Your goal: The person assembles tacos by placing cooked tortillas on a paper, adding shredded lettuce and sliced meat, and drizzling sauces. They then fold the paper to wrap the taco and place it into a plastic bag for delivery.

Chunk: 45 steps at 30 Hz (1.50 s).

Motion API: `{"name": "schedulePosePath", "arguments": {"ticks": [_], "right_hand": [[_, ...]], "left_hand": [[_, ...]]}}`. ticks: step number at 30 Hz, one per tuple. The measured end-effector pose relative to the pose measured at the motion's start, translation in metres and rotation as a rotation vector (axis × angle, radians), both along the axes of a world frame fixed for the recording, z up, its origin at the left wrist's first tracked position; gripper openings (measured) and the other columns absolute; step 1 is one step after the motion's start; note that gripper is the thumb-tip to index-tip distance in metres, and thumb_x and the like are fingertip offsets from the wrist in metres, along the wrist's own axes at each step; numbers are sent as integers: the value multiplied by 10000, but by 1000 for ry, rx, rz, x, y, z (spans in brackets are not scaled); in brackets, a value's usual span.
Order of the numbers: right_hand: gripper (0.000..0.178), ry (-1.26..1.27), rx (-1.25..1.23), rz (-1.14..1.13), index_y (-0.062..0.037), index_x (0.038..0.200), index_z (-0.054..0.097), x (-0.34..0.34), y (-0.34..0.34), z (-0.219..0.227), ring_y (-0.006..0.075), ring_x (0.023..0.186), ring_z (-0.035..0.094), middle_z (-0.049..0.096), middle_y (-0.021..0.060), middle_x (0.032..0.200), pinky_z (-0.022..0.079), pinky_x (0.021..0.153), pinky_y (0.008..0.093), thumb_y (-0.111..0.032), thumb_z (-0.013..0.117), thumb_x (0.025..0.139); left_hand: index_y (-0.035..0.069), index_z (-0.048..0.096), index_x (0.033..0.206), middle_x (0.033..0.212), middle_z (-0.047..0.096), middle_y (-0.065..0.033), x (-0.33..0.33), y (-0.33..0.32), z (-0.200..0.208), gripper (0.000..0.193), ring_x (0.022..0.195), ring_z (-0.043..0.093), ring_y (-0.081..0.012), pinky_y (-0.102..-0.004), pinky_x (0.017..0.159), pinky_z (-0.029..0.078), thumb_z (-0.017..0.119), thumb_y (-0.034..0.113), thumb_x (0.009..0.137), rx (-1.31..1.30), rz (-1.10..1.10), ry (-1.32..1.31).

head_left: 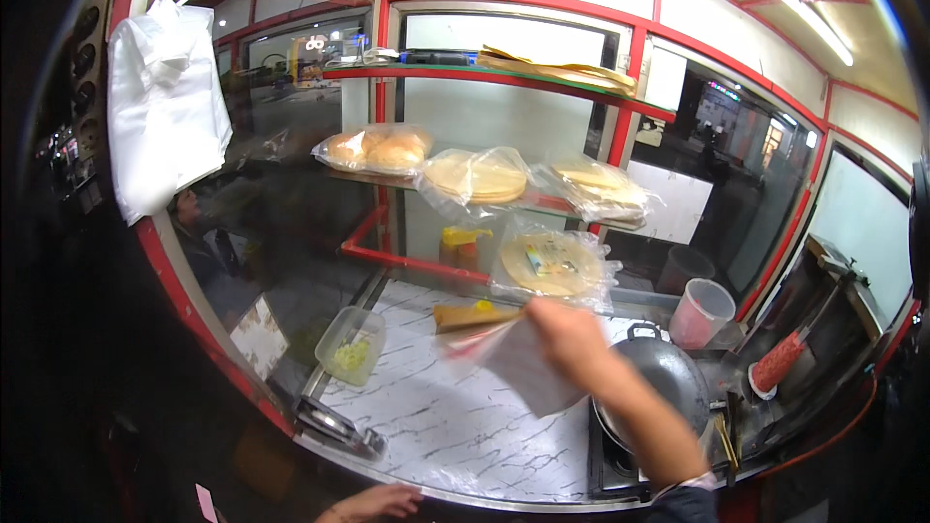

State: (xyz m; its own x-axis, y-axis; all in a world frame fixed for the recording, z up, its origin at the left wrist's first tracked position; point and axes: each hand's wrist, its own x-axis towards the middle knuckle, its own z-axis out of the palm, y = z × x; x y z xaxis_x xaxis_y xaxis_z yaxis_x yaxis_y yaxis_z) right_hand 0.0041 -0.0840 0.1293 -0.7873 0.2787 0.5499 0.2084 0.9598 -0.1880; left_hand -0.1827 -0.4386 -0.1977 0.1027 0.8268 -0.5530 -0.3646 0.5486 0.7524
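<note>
My right hand point(570, 341) reaches over the marbled white counter point(446, 426), closed on a white paper sheet point(533, 373) with a reddish edge, smeared by motion. Just beyond the sheet, a brown, flat piece point(470, 318) with a bit of yellow behind it is too blurred to name. Low in the picture, my left hand point(383, 502) lies by the counter's front edge, fingers stretched out and holding nothing. To the right, partly behind my right forearm, is a dark round lidded pan point(668, 378). A clear plastic tub point(351, 349) with chopped greens stands at the left.
Bagged flatbreads point(475, 177) and bagged buns point(373, 148) sit on the shelf; another flatbread pack point(552, 266) is below. A translucent bucket point(702, 313) and a meat spit point(778, 363) stand right. White plastic bags point(165, 107) hang left. A metal box point(339, 426) is near the front-left corner.
</note>
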Motion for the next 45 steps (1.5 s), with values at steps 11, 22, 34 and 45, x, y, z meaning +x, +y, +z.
{"name": "schedulePosePath", "arguments": {"ticks": [11, 22, 34, 45], "right_hand": [[288, 725, -292, -389, 61, 1152, 672, -55, 220, 436, 236, 767, 717, 747, 175, 953, 585, 682, 408, -172, 566, 1021], [620, -12, 362, -903, 35, 1255, 651, -168, 218, 417, 389, 1257, 612, 604, 321, 1354, 485, 1063, 486, -501, 707, 949], [652, -362, 176, -838, -131, 1455, 591, -497, 172, 371, 384, 1448, 442, 449, 242, 1570, 373, 1174, 544, -548, 570, 954], [773, -732, 90, -759, -190, 1522, 532, -478, 179, 386, 373, 1489, 384, 371, 217, 1641, 354, 1171, 549, -468, 661, 812]], "left_hand": [[108, 494, 1496, 1381, 640, -80, -144, -80, 50, 530, 1193, 639, -181, -374, 992, 531, 618, 362, 1048, -172, -23, 9], [93, 519, 1471, 1363, 651, -88, -229, -62, 81, 504, 1185, 647, -192, -372, 988, 535, 632, 325, 1038, -149, 41, 49], [77, 546, 1443, 1344, 662, -98, -258, -98, 81, 476, 1175, 656, -205, -369, 982, 539, 648, 284, 1027, -129, 107, 34], [62, 571, 1417, 1326, 673, -106, -270, -126, 91, 451, 1166, 664, -216, -366, 978, 544, 663, 247, 1017, -163, 137, 50]]}}
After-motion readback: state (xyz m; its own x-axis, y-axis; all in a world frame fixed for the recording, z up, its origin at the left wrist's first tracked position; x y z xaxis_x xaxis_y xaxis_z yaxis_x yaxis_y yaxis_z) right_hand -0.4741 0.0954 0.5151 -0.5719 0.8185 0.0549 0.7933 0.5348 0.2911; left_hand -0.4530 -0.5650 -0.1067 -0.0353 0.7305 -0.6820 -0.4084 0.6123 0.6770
